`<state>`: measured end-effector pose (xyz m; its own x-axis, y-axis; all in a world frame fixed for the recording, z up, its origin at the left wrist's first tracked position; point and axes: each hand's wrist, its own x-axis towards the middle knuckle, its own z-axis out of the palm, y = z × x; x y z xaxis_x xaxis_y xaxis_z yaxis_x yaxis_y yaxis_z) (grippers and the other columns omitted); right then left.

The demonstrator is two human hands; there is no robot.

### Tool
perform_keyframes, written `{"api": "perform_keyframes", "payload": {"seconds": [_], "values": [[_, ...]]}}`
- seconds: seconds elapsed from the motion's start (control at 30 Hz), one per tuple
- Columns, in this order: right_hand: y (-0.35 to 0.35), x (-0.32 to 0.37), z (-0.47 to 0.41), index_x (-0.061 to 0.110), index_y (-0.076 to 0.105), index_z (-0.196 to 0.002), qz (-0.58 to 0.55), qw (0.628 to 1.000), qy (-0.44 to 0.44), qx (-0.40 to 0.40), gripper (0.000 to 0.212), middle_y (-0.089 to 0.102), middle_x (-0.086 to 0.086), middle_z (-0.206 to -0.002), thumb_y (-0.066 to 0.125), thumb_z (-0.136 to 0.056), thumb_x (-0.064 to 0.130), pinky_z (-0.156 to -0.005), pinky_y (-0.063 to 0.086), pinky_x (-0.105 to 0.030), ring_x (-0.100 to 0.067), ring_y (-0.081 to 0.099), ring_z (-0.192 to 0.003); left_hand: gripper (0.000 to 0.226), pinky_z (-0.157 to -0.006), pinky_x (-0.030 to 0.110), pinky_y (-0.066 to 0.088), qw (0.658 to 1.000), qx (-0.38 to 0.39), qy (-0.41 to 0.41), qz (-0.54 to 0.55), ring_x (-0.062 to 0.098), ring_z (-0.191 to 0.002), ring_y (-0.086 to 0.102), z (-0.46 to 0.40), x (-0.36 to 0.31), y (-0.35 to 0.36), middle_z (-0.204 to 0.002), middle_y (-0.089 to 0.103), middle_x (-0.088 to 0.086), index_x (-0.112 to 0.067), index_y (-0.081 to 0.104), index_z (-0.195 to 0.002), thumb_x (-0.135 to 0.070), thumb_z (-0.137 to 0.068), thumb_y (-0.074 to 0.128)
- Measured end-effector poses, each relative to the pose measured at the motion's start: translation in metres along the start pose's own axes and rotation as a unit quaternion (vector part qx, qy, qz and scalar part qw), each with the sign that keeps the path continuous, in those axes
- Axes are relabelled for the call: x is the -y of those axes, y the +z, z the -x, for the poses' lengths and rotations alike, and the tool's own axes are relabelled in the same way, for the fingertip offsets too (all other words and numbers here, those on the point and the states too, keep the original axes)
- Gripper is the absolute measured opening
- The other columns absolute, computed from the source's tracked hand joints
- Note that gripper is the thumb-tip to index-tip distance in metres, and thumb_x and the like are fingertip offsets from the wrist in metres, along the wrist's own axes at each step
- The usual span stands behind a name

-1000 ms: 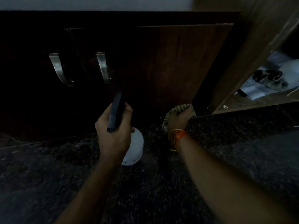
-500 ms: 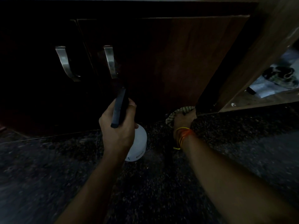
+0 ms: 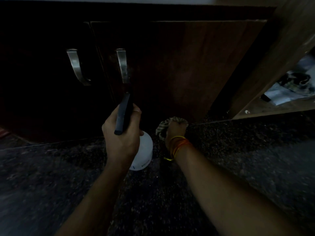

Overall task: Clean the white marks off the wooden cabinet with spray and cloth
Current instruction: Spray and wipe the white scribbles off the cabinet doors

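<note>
A dark wooden cabinet door (image 3: 187, 68) stands in front of me in dim light. My left hand (image 3: 121, 135) grips a white spray bottle (image 3: 144, 152) by its dark trigger head, which points at the door below the handles. My right hand (image 3: 175, 130) holds a striped cloth (image 3: 163, 125) against the door's bottom edge, near the floor. Orange and yellow threads circle that wrist. No white marks show on the wood in this light.
Two metal handles (image 3: 76, 67) (image 3: 122, 65) sit on the left doors. At the right, an open door (image 3: 272, 65) reveals a shelf (image 3: 264, 111) with papers and dark items (image 3: 293, 87). Dark speckled stone floor (image 3: 238, 150) lies below.
My right hand with the cloth has slid left along the door's bottom edge. The view has shifted slightly; the left hand holds the bottle about the same way.
</note>
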<state>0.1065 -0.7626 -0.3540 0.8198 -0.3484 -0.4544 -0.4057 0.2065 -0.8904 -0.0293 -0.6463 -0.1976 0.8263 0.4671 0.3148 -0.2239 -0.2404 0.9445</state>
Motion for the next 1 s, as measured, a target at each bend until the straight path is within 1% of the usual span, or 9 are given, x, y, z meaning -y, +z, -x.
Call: {"api": "perform_keyframes", "payload": {"seconds": [0.17,0.3,0.4,0.43,0.53,0.63,0.7,0.83,1.0], "values": [[-0.008,0.018,-0.001,0.032,0.045,-0.110,-0.084,0.989,-0.058,-0.111,0.047,0.054,-0.012,-0.116,0.047,-0.065,0.016,-0.099,0.046,-0.052,-0.031,0.056,-0.105,0.026,-0.047,0.023,0.046,1.000,-0.017,-0.024,-0.003,0.030,-0.046,0.051,-0.002,-0.002,-0.009,-0.071,0.057,0.032,-0.006,0.059,-0.079,-0.028,-0.091,0.051],[0.017,0.020,0.024,0.027,0.043,-0.090,-0.070,0.993,-0.067,-0.069,0.032,0.048,-0.017,-0.090,0.038,-0.062,0.012,-0.074,0.050,-0.051,-0.033,0.050,-0.075,0.027,-0.048,0.022,0.046,0.999,-0.026,-0.023,0.005,0.031,-0.048,0.052,-0.002,-0.008,-0.017,-0.076,0.058,0.032,-0.003,0.057,-0.081,-0.028,-0.091,0.051],[0.034,0.053,0.090,0.009,0.029,-0.141,0.019,0.995,-0.093,-0.006,0.060,0.048,-0.019,-0.127,0.045,-0.084,-0.001,-0.103,0.039,-0.038,-0.041,0.050,-0.116,0.026,-0.048,0.031,0.048,0.999,-0.028,-0.020,0.003,0.031,-0.048,0.053,0.002,-0.009,-0.026,-0.075,0.058,0.031,-0.004,0.057,-0.081,-0.027,-0.092,0.053],[0.037,0.056,0.100,0.000,0.023,-0.143,0.000,0.994,-0.109,0.008,0.058,0.043,-0.017,-0.133,0.042,-0.088,-0.005,-0.109,0.029,-0.028,-0.040,0.043,-0.125,0.027,-0.048,0.034,0.048,0.999,-0.030,-0.019,-0.001,0.031,-0.048,0.053,0.004,-0.009,-0.029,-0.073,0.058,0.031,-0.004,0.056,-0.080,-0.028,-0.092,0.053],[0.049,0.073,0.125,-0.005,0.031,-0.132,0.065,0.977,-0.202,-0.006,0.047,0.045,-0.009,-0.123,0.042,-0.088,0.006,-0.117,0.014,-0.041,-0.032,0.037,-0.129,0.029,-0.051,0.043,0.045,0.999,-0.037,-0.027,-0.011,0.030,-0.050,0.054,0.010,-0.009,-0.040,-0.064,0.055,0.027,-0.003,0.057,-0.080,-0.030,-0.092,0.054],[0.053,0.104,0.161,0.005,0.009,-0.151,0.095,0.958,-0.270,-0.008,0.066,0.012,-0.014,-0.159,0.044,-0.095,0.003,-0.118,0.006,-0.022,-0.023,0.011,-0.147,0.026,-0.051,0.042,0.045,0.999,-0.042,-0.027,-0.013,0.026,-0.049,0.054,0.012,-0.013,-0.052,-0.056,0.051,0.022,-0.006,0.057,-0.079,-0.030,-0.091,0.055],[0.054,0.128,0.185,0.008,0.012,-0.151,0.097,0.928,-0.360,-0.016,0.065,0.011,-0.011,-0.160,0.047,-0.096,0.004,-0.108,0.008,0.000,-0.019,0.011,-0.146,0.026,-0.049,0.041,0.046,0.999,-0.045,-0.021,-0.011,0.026,-0.048,0.053,0.011,-0.019,-0.059,-0.055,0.050,0.022,-0.007,0.055,-0.078,-0.029,-0.090,0.055],[0.063,0.153,0.210,0.005,0.031,-0.145,0.069,0.878,-0.473,-0.035,0.055,0.033,-0.015,-0.151,0.054,-0.095,0.013,-0.114,0.026,-0.022,-0.023,0.029,-0.141,0.032,-0.050,0.039,0.045,0.999,-0.049,-0.003,0.000,0.023,-0.047,0.053,0.012,-0.028,-0.072,-0.055,0.049,0.022,0.002,0.057,-0.082,-0.028,-0.092,0.054],[0.059,0.129,0.215,0.001,0.043,-0.136,0.115,0.845,-0.523,-0.011,0.047,0.042,-0.019,-0.138,0.056,-0.094,0.016,-0.092,0.016,0.009,-0.009,0.037,-0.124,0.022,-0.048,0.040,0.043,0.998,-0.064,0.000,-0.006,0.025,-0.047,0.052,0.012,-0.034,-0.085,-0.054,0.050,0.020,-0.005,0.057,-0.078,-0.020,-0.096,0.058]]}}
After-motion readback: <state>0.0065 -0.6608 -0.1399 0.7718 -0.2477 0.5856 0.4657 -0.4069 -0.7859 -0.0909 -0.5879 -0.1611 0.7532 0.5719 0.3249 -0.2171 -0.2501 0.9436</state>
